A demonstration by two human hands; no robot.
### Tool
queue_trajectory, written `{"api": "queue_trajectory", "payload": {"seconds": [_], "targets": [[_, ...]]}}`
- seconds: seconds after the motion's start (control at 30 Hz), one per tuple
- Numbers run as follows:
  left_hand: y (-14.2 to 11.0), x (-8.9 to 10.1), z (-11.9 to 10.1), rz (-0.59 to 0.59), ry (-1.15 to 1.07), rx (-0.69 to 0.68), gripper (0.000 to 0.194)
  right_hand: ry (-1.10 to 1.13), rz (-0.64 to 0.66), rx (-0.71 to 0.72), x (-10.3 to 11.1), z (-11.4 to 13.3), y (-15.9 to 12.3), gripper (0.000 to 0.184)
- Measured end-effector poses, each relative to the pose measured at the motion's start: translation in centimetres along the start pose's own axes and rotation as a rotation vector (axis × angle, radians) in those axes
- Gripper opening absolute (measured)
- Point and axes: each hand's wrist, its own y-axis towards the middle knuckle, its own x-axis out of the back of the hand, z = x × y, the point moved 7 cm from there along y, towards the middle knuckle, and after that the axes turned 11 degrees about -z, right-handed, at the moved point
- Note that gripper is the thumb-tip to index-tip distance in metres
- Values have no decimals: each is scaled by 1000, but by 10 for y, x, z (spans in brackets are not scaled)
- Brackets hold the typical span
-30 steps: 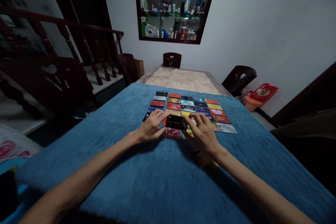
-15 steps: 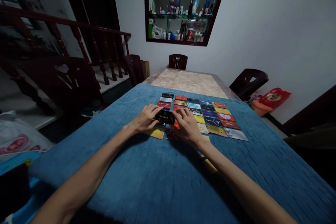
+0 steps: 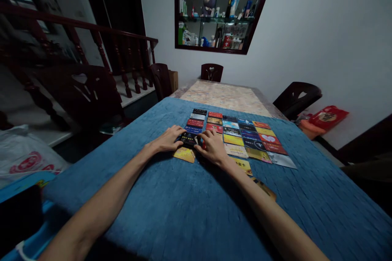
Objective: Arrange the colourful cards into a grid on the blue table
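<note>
A black card (image 3: 189, 139) with gold lettering lies low over the blue cloth, its ends between my two hands. My left hand (image 3: 169, 138) grips its left end with thumb and fingers. At its right end, my right hand (image 3: 212, 147) holds it the same way. Just below it is a yellow card (image 3: 184, 154). Above it, in the same column, are a blue card (image 3: 194, 129) and a red card (image 3: 195, 122). More columns of coloured cards spread to the right, with a white heart card (image 3: 270, 138) among them. My right hand hides part of the second column.
The blue cloth (image 3: 147, 204) covers the near part of the table. A gold card (image 3: 265, 189) lies beside my right forearm, partly hidden. Dark chairs (image 3: 296, 100) stand around the table, and a plastic bag (image 3: 27, 155) sits at left.
Both hands have lowered the black card from a raised, tilted pose to nearly flat in the left column. The blue card above it now shows. The view has shifted slightly left.
</note>
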Motion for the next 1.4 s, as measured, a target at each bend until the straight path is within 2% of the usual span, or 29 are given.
{"api": "queue_trajectory", "payload": {"seconds": [0.17, 0.53, 1.17, 1.4], "targets": [[-1, -5, 6, 44, -19, 21, 40, 20, 38, -37, -10, -3, -1, 32], [-2, -6, 8, 41, 45, -2, 28, 37, 79, -48, -17, -3, -1, 27], [-1, -11, 13, 28, 52, -13, 29, 20, 107, -60, -19, -1, 0, 29], [-1, -8, 11, 21, 31, -20, 29, 7, 114, -71, -12, 2, 0, 26]]}}
